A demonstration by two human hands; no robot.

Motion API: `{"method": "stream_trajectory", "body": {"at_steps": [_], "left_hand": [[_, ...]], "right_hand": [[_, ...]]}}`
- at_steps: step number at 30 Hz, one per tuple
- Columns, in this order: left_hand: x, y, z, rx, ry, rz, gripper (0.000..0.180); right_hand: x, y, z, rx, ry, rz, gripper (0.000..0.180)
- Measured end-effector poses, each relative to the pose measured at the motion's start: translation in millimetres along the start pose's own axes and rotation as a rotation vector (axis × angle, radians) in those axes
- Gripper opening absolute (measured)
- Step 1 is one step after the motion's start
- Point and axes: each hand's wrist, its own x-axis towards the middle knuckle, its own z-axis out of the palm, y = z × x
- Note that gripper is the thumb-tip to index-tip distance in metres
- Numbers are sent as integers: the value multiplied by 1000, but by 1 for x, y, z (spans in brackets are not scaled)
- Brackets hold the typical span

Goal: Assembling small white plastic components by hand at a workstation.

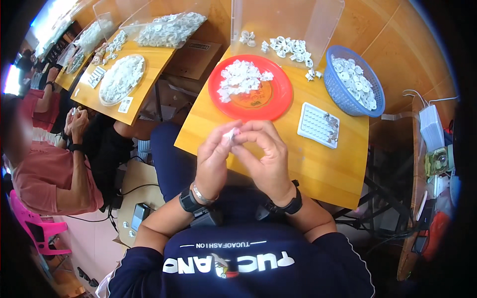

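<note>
My left hand (212, 161) is closed on a small white plastic part (230, 134), held up over the near edge of the wooden table. Facing it, my right hand (267, 161) pinches thumb and fingertips together at the same part; whatever is between them is too small to make out. Just beyond the hands lies a red round plate (281, 94) bearing a heap of small white plastic pieces (243, 78). To its right sits a white tray (310, 133) with rows of small hollows, several small dark metallic pieces (332, 128) gathered at its right side.
A blue basket (380, 102) full of round white parts stands at the table's right corner. White parts (288, 48) lie beside a clear plastic bin (288, 22) at the back. On the left, a co-worker (54, 174) sits at another table (130, 111) holding white parts.
</note>
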Motion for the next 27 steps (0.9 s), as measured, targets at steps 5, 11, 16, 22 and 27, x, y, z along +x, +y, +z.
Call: {"method": "stream_trajectory", "body": {"at_steps": [5, 11, 16, 22, 27], "left_hand": [[2, 1, -2, -106, 2, -106, 36], [8, -10, -13, -358, -47, -130, 30], [9, -13, -16, -401, -119, -137, 30], [9, -14, -15, -410, -107, -143, 28], [11, -18, -20, -461, -155, -165, 27]], "right_hand": [[0, -1, -4, 25, 4, 42, 18], [-1, 2, -10, 17, -41, 24, 22], [0, -4, -10, 26, -21, 66, 21], [1, -4, -10, 22, -13, 88, 20], [2, -4, -11, 26, -19, 103, 19]]}}
